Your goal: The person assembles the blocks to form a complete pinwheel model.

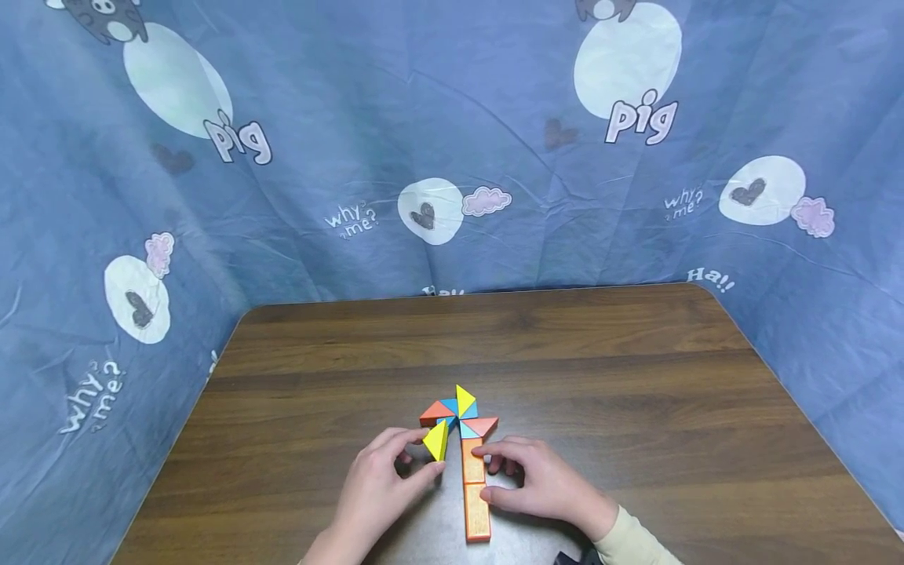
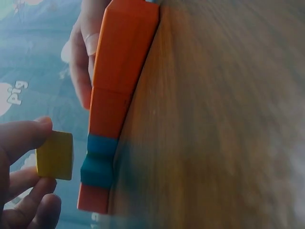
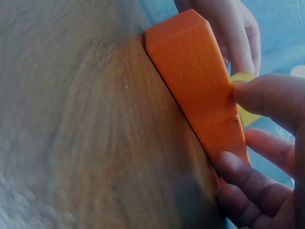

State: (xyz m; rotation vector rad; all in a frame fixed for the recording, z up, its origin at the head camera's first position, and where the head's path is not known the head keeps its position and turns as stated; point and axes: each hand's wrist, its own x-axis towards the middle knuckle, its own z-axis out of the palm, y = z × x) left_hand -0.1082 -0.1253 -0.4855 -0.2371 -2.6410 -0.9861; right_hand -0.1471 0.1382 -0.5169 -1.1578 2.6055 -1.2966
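Observation:
A yellow triangular block is pinched between the thumb and fingers of my left hand, just lower left of a pinwheel of blocks. In the left wrist view the same yellow block shows its square side, held up off the tabletop. The pinwheel has blue triangles, red triangles and another yellow triangle. Below it, two orange rectangular blocks lie end to end like a stem. My right hand rests its thumb and fingertips against their right side, as the orange blocks show up close.
The blocks lie on a brown wood-grain table with rounded far corners. Behind and beside it hangs a blue patterned cloth. A small black object shows near the right sleeve at the bottom edge.

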